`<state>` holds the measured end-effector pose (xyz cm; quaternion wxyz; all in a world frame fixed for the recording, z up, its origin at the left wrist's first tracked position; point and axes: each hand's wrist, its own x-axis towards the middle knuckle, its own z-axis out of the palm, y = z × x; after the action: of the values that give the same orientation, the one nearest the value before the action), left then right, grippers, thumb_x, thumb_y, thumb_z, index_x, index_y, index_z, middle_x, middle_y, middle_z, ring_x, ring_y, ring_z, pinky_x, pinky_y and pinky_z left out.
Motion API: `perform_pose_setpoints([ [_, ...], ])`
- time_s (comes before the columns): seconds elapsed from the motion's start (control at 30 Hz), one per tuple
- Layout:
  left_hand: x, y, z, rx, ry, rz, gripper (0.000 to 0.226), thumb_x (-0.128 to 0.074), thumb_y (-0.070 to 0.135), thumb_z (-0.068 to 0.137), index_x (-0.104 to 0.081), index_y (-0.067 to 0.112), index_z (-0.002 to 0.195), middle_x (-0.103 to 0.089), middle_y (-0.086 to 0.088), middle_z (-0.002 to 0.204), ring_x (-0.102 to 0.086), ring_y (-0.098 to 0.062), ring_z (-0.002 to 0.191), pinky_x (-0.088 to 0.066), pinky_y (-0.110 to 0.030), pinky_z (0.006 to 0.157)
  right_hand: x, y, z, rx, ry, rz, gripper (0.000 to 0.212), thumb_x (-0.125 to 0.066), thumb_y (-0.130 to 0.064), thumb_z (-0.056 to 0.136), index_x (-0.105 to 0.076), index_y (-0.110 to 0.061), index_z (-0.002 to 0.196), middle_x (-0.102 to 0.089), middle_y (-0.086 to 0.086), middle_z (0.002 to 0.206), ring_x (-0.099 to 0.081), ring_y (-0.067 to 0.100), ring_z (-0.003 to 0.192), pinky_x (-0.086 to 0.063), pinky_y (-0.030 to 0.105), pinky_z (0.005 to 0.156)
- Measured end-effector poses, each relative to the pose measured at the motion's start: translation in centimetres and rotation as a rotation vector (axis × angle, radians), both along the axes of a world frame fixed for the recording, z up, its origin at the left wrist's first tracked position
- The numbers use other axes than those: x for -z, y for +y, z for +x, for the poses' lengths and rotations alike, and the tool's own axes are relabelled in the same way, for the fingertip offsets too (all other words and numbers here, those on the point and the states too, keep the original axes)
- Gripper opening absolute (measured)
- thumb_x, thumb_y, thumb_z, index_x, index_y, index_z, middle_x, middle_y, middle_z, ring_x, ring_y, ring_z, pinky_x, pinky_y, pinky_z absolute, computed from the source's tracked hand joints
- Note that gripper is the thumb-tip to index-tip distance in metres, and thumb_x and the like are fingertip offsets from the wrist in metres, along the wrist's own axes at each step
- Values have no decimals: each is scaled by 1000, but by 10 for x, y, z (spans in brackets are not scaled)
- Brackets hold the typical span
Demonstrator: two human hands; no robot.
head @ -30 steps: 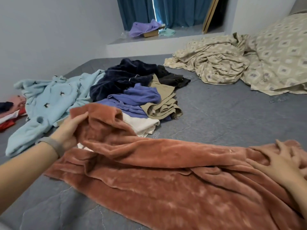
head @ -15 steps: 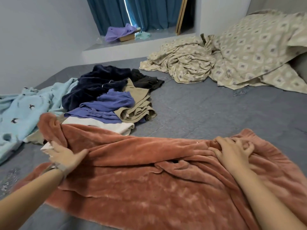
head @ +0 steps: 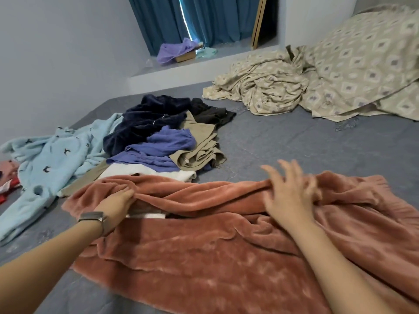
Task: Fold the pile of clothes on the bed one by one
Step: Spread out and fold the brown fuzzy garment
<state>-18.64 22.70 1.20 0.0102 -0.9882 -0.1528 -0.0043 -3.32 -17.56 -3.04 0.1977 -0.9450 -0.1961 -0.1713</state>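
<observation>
Here, grey bed; across its six o'clock half, rust fleece garment; at ten o'clock, pile of clothes. Left hand gripping a fleece fold; right hand spread, blurred, touching fleece.

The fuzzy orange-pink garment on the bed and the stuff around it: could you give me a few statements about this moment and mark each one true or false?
1. The left hand grips a fold of the rust-coloured fleece garment. True.
2. The right hand is clenched into a fist. False: its fingers are spread, though blurred, over the fleece.
3. The light blue garment with bird prints lies to the left of the pile. True.
4. The purple top lies folded on the patterned bedding. False: it lies crumpled in the pile, beside the khaki garment.
5. A watch band is on the left wrist. True.
</observation>
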Motion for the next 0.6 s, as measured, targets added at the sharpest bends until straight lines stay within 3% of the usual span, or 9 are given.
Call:
perform_pose_setpoints([
  [0.1, -9, 17, 5, -79, 298, 187, 31, -42, 40, 98, -53, 25, 122, -45, 2, 142, -40, -22, 129, -39, -39, 102, 12, 11, -6, -238, 300, -187, 70, -53, -60, 84, -18, -50, 144, -12, -2, 160, -4, 22, 148, -2, 56, 114],
  [0.17, -8, 18, -1, -125, 499, 327, 34, -34, 39, 99, -47, 31, 129, -37, 4, 147, -33, -22, 133, -37, -42, 105, 22, 2, -5, -266, 445, -246, 72, -45, -70, 84, -11, -53, 145, -7, -8, 161, -1, 16, 148, 2, 52, 116],
  [0.23, -1, 7, -7, -187, 589, 367, 42, -35, 31, 96, -38, 30, 138, -37, -1, 145, -36, -25, 132, -37, -39, 106, 24, -6, -6, -271, 465, -276, 75, -45, -71, 83, -8, -52, 146, -5, -9, 161, -1, 15, 148, 1, 48, 118],
  [0.33, 21, -29, -12, -442, 510, 197, 58, -41, 31, 86, -29, 20, 141, -30, -9, 147, -38, -34, 133, -37, -44, 106, 22, -8, -17, -235, 402, -319, 72, -40, -65, 89, -4, -47, 149, -4, -3, 162, -1, 18, 149, 3, 47, 118],
  [0.43, 39, -97, -22, -567, 229, 15, 86, -53, 44, 82, -9, 10, 149, -4, -14, 157, -23, -40, 140, -30, -53, 109, 23, -12, -43, -209, 344, -353, 68, -5, -62, 87, -2, -40, 151, -5, 4, 162, -2, 22, 149, 2, 47, 119],
  [0.47, 42, -128, -31, -510, 167, -18, 92, -53, 49, 84, -3, 12, 151, 2, -11, 159, -17, -37, 143, -26, -53, 111, 22, -17, -52, -220, 366, -357, 75, 7, -60, 80, -2, -39, 152, -4, 4, 162, -1, 22, 149, 2, 47, 118],
  [0.53, 53, -188, -60, -336, 101, -131, 89, -47, 60, 83, -5, 21, 152, 3, -6, 160, -10, -29, 146, -20, -49, 115, 18, -30, -71, -238, 428, -359, 80, 8, -62, 77, -3, -38, 152, 2, 5, 162, 3, 23, 149, 2, 46, 118],
  [0.6, 65, -232, -96, -156, 106, -195, 80, -39, 68, 75, -29, 33, 147, -18, -1, 158, -22, -27, 144, -28, -52, 110, 10, -45, -91, -263, 506, -369, 85, 1, -70, 74, -7, -38, 152, 4, 3, 162, 7, 24, 149, 3, 46, 118],
])
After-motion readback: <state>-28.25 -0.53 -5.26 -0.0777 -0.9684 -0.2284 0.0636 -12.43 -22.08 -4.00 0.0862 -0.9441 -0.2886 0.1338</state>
